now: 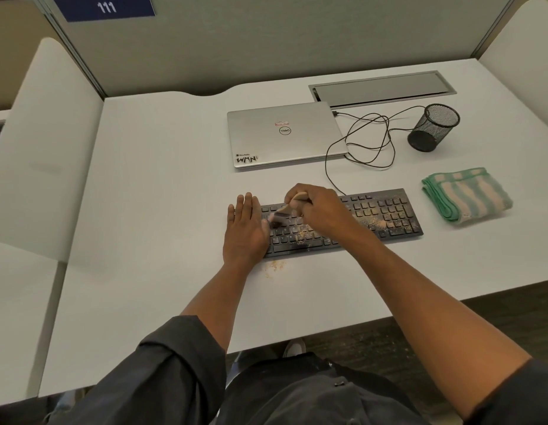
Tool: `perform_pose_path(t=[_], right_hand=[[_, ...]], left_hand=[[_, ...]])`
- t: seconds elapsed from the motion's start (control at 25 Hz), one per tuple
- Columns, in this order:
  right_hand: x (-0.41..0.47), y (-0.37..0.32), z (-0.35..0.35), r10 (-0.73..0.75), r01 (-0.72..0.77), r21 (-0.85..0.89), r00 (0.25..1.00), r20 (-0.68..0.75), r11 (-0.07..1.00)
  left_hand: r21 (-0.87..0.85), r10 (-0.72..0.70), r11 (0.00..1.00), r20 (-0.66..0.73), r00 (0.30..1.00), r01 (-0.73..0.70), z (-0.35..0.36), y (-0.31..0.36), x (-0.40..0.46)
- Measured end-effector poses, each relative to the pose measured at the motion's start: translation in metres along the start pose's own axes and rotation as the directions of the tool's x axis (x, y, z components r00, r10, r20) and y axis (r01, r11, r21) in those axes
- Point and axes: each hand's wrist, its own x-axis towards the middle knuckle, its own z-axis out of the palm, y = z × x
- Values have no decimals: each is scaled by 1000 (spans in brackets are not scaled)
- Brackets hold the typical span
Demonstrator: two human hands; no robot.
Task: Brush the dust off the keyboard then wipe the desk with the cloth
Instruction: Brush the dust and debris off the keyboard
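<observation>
The keyboard (343,222) lies near the front edge of the bench (162,185), right of its middle, with tan dust (371,223) thick across its centre and right half and a small patch spilled on the bench just in front of it. The right hand (318,208) has its fingers curled round the brush (285,210), bristles down on the left-hand keys. The left hand (243,228) lies flat, fingers straight, pressing the keyboard's left end to steady it.

To brush well, I judge short strokes along the key rows, all one way toward the front edge, would gather the dust rather than scatter it; keep the left hand pressing. The folded cloth (467,194) waits untouched just beside the keyboard's right end.
</observation>
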Motion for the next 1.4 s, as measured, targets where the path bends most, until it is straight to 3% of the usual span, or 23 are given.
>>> perform_pose_path(t=[0.24,0.36,0.44,0.64,0.88,1.08,1.28,1.4], right_hand=[[5,9,-2,25,-35,-128,997,-80,991],[10,0,-6,33,-39,-49,993,-109,998],[12,-3,-2,11,-25,-93,990,-141,995],[13,4,5,22,-32,-248,999,-44,968],[21,-2,2,47,-65,-111,986,-161,992],[25,1,2,151,-158,-268,987,-48,950],[22,-1,3,95,-117,-137,983,-156,984],[20,3,5,144,-161,-223,985,-92,961]], left_hand=[[7,1,1000,-5,1000,-1,-1,1,0],[3,7,1000,-15,1000,-7,0,0,-1],[6,5,1000,-18,1000,-5,-1,0,-2],[12,6,1000,-13,1000,-6,0,1,-1],[16,8,1000,-22,1000,-7,1,0,-1],[18,6,1000,-15,1000,-6,1,0,0],[19,10,1000,-23,1000,-10,1,1,-1],[17,5,1000,-16,1000,-5,1,1,-1]])
